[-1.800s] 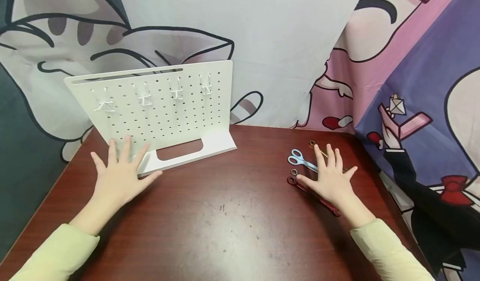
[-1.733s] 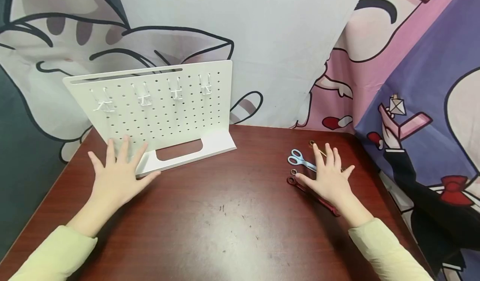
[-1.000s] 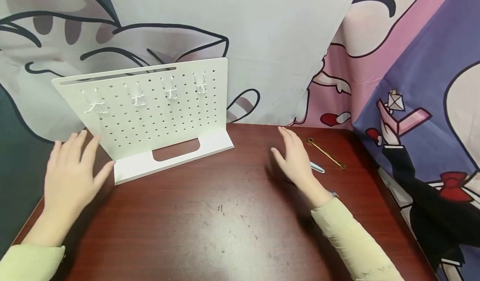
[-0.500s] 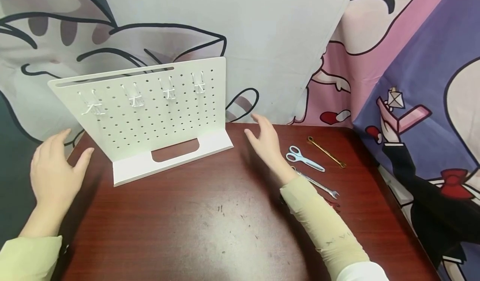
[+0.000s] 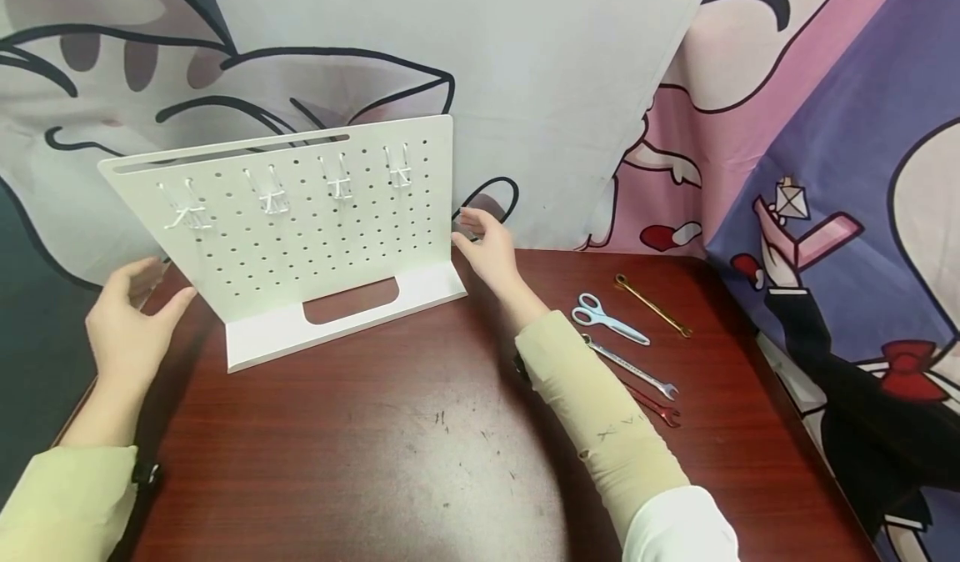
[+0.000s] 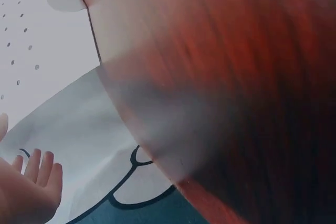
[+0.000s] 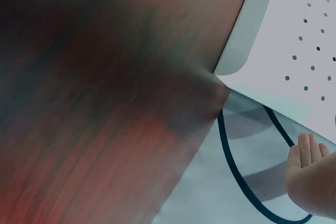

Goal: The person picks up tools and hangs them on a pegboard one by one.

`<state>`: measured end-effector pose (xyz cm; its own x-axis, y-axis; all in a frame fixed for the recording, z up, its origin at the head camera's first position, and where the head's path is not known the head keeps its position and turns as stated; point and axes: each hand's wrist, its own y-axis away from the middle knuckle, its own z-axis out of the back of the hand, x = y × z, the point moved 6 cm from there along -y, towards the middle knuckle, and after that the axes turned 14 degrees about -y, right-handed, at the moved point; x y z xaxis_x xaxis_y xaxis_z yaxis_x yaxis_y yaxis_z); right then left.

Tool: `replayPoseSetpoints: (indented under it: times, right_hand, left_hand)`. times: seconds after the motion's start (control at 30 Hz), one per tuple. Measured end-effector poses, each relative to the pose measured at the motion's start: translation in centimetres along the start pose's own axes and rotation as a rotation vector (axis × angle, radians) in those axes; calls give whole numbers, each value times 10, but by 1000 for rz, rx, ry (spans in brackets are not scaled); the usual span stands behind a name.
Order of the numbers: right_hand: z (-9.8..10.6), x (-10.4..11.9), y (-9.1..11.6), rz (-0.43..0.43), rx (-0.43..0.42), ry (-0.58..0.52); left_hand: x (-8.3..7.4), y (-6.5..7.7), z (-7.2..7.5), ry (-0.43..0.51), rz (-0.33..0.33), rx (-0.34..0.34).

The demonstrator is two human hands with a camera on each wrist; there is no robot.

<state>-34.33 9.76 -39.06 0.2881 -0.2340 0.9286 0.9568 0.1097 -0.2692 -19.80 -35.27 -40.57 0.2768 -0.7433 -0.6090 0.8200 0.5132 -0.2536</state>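
A white pegboard stands on the table at the left in the head view, with several white hooks across its upper part. My right hand is at the board's right edge, thumb and fingers loosely bent beside it. In the right wrist view the fingers appear just off that edge. My left hand is left of the board, thumb apart from the bent fingers, holding nothing. The left wrist view shows its fingers in front of the backdrop, near the board's edge.
On the right of the brown table lie light blue scissors, a gold wrench, a silver wrench and a red wrench. The right forearm passes close by them. A printed cloth backdrop borders the table behind.
My right hand has moved left from above the tools to the pegboard's right edge, uncovering them. My left hand has drawn off the board's front to its left side. Spread fingers have relaxed.
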Motion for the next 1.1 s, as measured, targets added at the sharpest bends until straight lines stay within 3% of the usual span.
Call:
replayPoseSetpoints:
  times: [0.2,0.33,0.53,0.77,1.1]
  right_hand:
    - [-11,-3,-14,-48,-46,-43]
    - [-19,-5,-22,-74,-54,-26]
    - [-28,-12,-27,-117,-64,-3]
    - [-29,-16,-27,-148,-114,3]
    - [-27,-21,-32,-149,-166,-50]
  left_hand:
    - [2,-5,-11,193,73,48]
    - [0,-6,-16,264,86,68]
    - [-3,-8,-16,205,87,75]
    - [0,-12,-17,191,134,82]
    - [-4,-15,-15,33,26,52]
